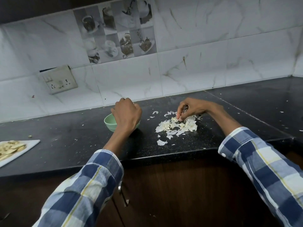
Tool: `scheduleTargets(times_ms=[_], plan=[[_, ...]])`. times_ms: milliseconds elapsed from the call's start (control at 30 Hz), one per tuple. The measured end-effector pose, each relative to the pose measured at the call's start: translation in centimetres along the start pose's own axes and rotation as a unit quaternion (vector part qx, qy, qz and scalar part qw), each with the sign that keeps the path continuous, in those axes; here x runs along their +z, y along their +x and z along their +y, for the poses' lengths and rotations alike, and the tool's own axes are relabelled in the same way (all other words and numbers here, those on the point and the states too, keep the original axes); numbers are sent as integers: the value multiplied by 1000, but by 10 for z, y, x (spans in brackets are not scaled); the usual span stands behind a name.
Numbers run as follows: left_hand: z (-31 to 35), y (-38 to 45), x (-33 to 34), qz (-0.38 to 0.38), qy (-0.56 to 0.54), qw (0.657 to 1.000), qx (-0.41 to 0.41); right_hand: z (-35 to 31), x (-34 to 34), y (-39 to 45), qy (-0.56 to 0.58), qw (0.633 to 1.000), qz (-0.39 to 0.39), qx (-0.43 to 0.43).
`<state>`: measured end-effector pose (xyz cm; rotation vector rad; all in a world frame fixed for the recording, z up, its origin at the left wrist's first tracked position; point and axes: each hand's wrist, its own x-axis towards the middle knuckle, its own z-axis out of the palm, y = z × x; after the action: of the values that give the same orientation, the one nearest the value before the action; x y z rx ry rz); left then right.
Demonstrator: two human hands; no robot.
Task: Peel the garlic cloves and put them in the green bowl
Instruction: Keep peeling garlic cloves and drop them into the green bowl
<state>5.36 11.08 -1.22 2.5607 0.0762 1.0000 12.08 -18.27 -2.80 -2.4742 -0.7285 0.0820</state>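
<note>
Left hand (127, 114) over the bowl (109, 120), fingers curled; whether the grip holds a clove cannot be told. Right hand (190, 108) reaches into the peel pile (177, 126) on the counter (82, 145), fingertips pinching among peels; contents unclear. Bowl sits left of the pile.

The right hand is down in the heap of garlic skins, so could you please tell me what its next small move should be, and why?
Probably pinch out one clove and lift it clear. The right hand has its fingertips in the heap of skins, while the left hand is curled over the green bowl, its contents hidden.
</note>
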Motion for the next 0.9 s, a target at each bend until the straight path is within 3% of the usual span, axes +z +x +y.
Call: scheduleTargets(times_ms=[200,367,533,667,900], plan=[[19,-2,9,17,0,995,94,6,0,4,-3,1000,9,10],[38,-1,37,-61,-97,977,182,-2,0,4,56,989,133,-29],[43,3,75,-145,-224,953,143,-9,5,1,99,985,137,-20],[45,3,97,-154,-302,936,95,-6,2,5,109,987,114,13],[47,1,94,-168,-357,913,106,0,2,10,163,980,116,-7]])
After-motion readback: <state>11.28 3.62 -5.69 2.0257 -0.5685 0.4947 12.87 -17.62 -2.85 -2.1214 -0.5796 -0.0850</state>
